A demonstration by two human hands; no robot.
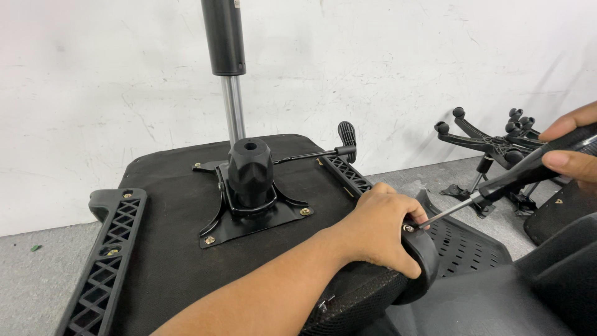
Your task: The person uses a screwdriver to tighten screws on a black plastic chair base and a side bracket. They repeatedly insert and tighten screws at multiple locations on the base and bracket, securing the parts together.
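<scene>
An upturned black office chair seat (174,236) lies in front of me. My left hand (379,227) grips the black backrest bracket (423,255) at the seat's right edge. A screw (408,228) sits in the bracket just under my fingers. My right hand (572,146) holds a black-handled screwdriver (516,177), its metal tip touching that screw. Bolted to the seat's middle is a black metal tilt plate (249,218) with a round knob and a gas lift cylinder (227,56) standing upright in it.
Black lattice armrest brackets run along the seat's left (102,261) and right (348,174) sides. A lever with a paddle (345,140) sticks out from the plate. A black star base with castors (491,143) lies by the white wall. Perforated backrest plastic (466,246) is at right.
</scene>
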